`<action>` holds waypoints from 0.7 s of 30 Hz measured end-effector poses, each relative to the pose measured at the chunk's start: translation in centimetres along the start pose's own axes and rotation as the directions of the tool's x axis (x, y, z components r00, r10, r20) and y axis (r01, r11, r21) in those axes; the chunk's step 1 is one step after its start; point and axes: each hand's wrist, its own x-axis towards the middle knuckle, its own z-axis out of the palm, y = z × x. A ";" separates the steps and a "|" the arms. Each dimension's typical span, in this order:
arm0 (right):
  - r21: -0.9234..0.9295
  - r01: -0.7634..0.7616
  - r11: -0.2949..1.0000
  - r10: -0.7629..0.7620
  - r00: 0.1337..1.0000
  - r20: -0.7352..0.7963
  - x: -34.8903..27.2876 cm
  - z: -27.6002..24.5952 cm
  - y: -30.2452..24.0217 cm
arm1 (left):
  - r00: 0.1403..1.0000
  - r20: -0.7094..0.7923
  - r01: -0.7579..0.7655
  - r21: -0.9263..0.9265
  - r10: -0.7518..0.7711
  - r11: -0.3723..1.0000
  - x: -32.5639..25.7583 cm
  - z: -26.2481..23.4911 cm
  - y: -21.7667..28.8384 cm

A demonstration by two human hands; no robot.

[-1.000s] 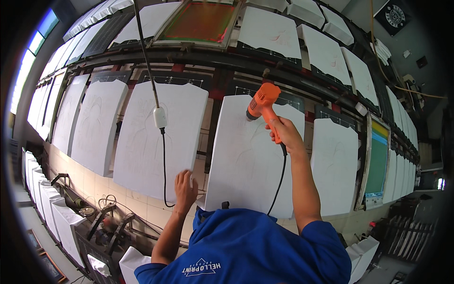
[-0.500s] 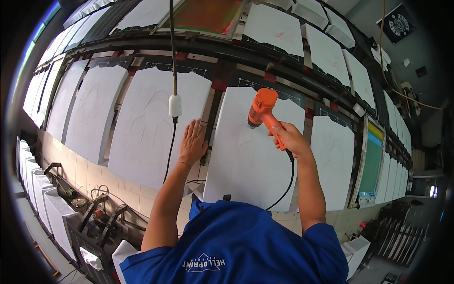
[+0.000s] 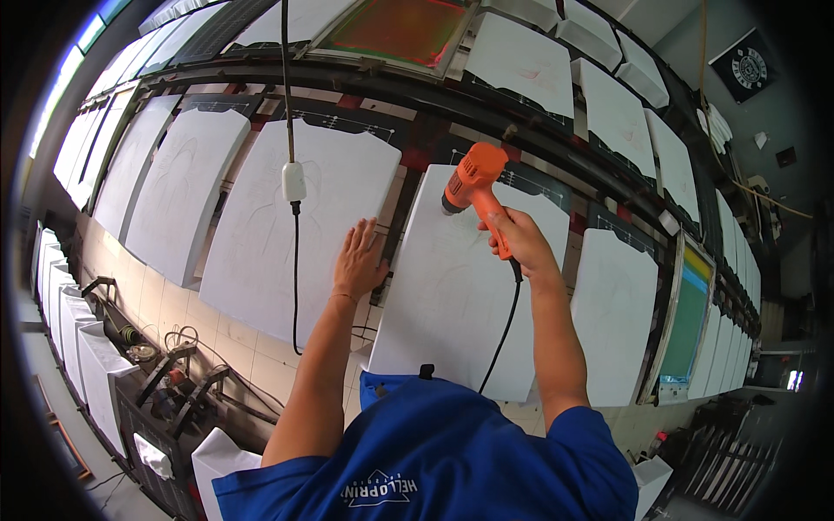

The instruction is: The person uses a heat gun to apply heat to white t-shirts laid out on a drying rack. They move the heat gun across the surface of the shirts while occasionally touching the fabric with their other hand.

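Note:
An orange heat gun (image 3: pixel 478 180) is gripped by its handle in my right hand (image 3: pixel 526 243). Its dark nozzle points down at the upper left part of a white cloth (image 3: pixel 447 286) spread over a board in front of me. Faint lines show on that cloth. My left hand (image 3: pixel 358 260) has its fingers stretched out and holds nothing. It rests by the right edge of the neighbouring white cloth (image 3: pixel 261 234), which bears a faint drawn outline. From the heat gun's handle a black cord (image 3: pixel 501 339) runs down toward my body.
A white plug connector (image 3: pixel 294 182) hangs on a cable over the left cloth. Framed screens, one reddish (image 3: pixel 395 33) and one green (image 3: pixel 682 317), lie among rows of white-covered boards. A dark rail (image 3: pixel 417 108) crosses behind. Metal equipment (image 3: pixel 178 382) stands at lower left.
My right hand has shifted the heat gun a little left and up over the cloth. The left hand stays by the neighbouring cloth's edge. The whole view has tilted slightly.

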 end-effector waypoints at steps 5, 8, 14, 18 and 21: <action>0.013 0.034 0.999 -0.033 0.998 -0.046 0.7 0.3 0.4 | 1.000 -0.002 0.008 0.006 -0.008 1.000 0.1 0.1 0.0; -0.007 0.034 0.999 -0.034 0.992 -0.119 -0.1 -0.1 1.0 | 1.000 -0.026 -0.004 -0.008 0.004 1.000 0.0 -0.2 0.0; 0.019 -0.121 0.993 0.121 0.993 -0.007 -4.0 -1.2 0.5 | 1.000 -0.025 -0.016 0.007 0.016 1.000 -0.1 0.2 -0.3; 0.027 -0.088 0.996 0.087 0.995 0.047 -4.9 0.4 1.8 | 1.000 -0.016 -0.012 0.020 0.012 1.000 -0.1 0.1 -0.2; 0.029 -0.078 0.997 0.076 0.995 0.063 -4.7 1.3 1.8 | 1.000 -0.007 -0.014 0.027 0.014 1.000 0.0 0.1 -0.2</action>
